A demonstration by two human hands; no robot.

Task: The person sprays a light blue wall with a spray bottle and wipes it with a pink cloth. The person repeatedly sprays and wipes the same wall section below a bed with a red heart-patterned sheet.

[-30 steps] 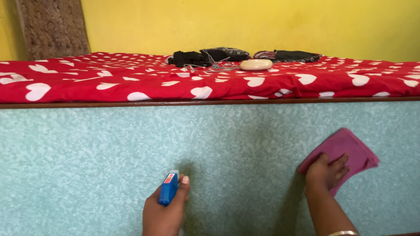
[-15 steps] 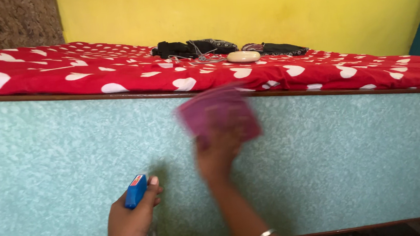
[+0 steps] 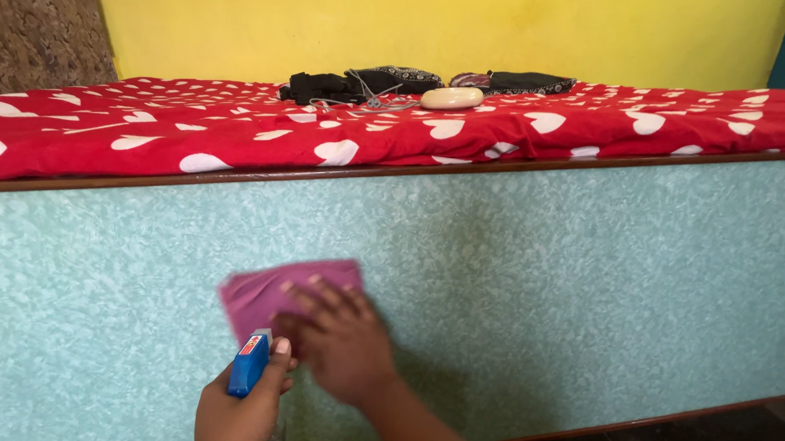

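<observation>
1. Two hands low against the bed's side panel: left hand [image 3: 236,429] wrapped shut around a blue-capped spray bottle [image 3: 249,363], thumb on the cap, nozzle toward the panel, apparently kept ready for spraying.
2. Right hand [image 3: 341,341] just beside it, fingers spread flat on a pink folded cloth [image 3: 272,295], pressing it to the panel rather than pinching it; blurred, so likely mid-wipe.
3. Behind both, the pale green mottled side panel [image 3: 556,282], cloth left of its middle, near the lower edge.
4. Above its brown top rail, a red bedspread with white hearts [image 3: 218,136].
5. Toward the far edge, dark pouches [image 3: 358,83] and a cream oval case [image 3: 451,97], out of the hands' way.
6. Beyond, a yellow wall [image 3: 451,11].
</observation>
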